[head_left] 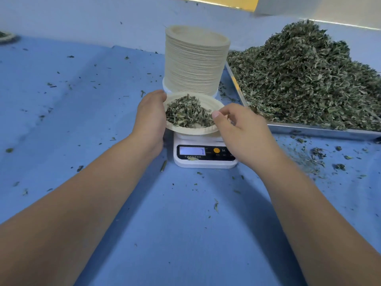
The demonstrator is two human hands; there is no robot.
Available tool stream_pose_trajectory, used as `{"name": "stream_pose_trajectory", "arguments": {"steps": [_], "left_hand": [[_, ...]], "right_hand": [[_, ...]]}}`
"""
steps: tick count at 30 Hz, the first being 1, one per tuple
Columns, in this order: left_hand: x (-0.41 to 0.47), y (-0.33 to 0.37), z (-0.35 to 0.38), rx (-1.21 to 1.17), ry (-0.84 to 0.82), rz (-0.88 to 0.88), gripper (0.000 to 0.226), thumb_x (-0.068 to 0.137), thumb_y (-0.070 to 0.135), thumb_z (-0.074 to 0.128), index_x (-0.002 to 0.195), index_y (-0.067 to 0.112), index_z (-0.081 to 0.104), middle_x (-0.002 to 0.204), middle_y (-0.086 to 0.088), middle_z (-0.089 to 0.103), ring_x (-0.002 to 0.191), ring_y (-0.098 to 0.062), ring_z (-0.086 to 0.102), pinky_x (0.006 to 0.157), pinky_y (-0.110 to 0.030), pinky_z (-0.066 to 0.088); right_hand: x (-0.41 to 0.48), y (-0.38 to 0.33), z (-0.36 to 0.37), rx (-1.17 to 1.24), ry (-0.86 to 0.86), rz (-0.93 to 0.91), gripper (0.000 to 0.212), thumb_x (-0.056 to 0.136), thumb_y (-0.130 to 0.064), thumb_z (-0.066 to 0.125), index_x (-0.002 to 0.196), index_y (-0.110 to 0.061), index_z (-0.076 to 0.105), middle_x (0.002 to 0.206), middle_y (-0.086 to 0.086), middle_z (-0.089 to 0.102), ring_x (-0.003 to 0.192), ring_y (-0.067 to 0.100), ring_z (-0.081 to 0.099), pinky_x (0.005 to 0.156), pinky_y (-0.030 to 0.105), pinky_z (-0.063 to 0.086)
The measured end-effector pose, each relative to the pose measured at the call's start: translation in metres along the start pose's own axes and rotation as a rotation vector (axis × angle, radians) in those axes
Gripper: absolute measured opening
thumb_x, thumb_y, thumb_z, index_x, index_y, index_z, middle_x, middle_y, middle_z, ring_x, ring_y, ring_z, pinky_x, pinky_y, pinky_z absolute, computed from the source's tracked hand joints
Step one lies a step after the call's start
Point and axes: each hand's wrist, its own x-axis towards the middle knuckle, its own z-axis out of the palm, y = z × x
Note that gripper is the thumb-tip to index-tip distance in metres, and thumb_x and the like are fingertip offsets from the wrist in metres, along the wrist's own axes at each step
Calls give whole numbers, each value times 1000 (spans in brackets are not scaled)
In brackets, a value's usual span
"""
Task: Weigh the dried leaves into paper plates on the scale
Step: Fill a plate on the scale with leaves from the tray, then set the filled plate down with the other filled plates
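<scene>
A paper plate (pixel 214 104) holding a small heap of dried leaves (pixel 186 112) sits over the white digital scale (pixel 204 159), whose lit display shows a digit. My left hand (pixel 151 118) grips the plate's left rim. My right hand (pixel 241 133) is at the plate's right rim with fingers curled, thumb and fingertips pinched together over the edge; whether they hold leaves or the rim I cannot tell. A tall stack of paper plates (pixel 195 60) stands just behind the scale.
A metal tray (pixel 321 131) piled high with dried leaves (pixel 305 75) lies to the right. The blue table cover (pixel 82 100) is strewn with leaf crumbs, thickest at the right near the tray. Another filled plate (pixel 5 36) peeks in at the far left.
</scene>
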Motion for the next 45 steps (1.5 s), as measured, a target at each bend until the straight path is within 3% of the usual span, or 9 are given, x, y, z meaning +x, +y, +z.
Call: {"name": "stream_pose_trajectory", "arguments": {"steps": [4,9,13,17,21,29,34,40,45], "left_hand": [[7,31,-29,-11,207,19,18,91,18,45,79,31,45,92,-1,45,81,-17,39,70,-37,31],[19,64,-102,28,421,147,25,97,16,43,75,29,46,94,-3,49,83,-18,42,72,-38,35],[25,75,-179,3,598,144,16,99,18,44,93,22,58,92,-1,54,82,-21,46,64,-34,37],[35,79,-261,141,726,127,24,100,9,47,114,8,66,102,-8,62,92,-27,51,78,-36,43],[46,78,-325,340,800,136,27,97,11,35,75,13,51,80,2,50,72,-23,40,61,-36,32],[97,102,-424,460,813,192,31,91,15,38,63,27,30,65,6,33,56,-15,27,50,-35,21],[130,102,-474,59,826,262,20,96,12,45,96,16,65,106,-3,68,101,-20,68,93,-35,55],[129,112,-490,-788,560,316,30,98,10,41,113,0,64,110,-18,75,103,-30,76,92,-35,61],[123,113,-491,-996,408,246,40,97,14,42,127,-5,60,120,-27,71,111,-39,72,109,-47,51]], "right_hand": [[2,-40,17,47,-115,-50,30,82,-68,59,89,-39,62,64,-10,62,51,-2,56,45,19,35],[19,-102,62,-31,-229,-251,44,71,-70,72,104,-43,65,83,-27,56,78,-2,54,59,11,36],[37,-154,121,-16,-322,-355,45,70,-72,74,102,-40,69,94,-26,56,80,-6,52,64,8,33],[48,-201,186,58,-396,-401,46,68,-72,75,102,-40,72,91,-28,56,79,-7,52,61,13,37],[60,-242,252,71,-416,-434,46,69,-73,74,99,-38,71,81,-29,52,81,-4,52,66,19,42],[115,-308,360,12,-391,-468,48,76,-70,68,107,-33,69,94,-12,64,103,22,61,86,37,52],[165,-353,428,-88,-420,-443,53,88,-64,57,126,-26,59,128,1,65,122,29,56,102,46,46],[220,-420,501,-155,-430,-375,66,93,-65,47,143,-23,44,144,7,53,133,33,48,109,48,39],[254,-461,552,-199,-417,-290,66,90,-66,45,145,-28,41,146,8,51,135,34,46,111,51,35]]}}
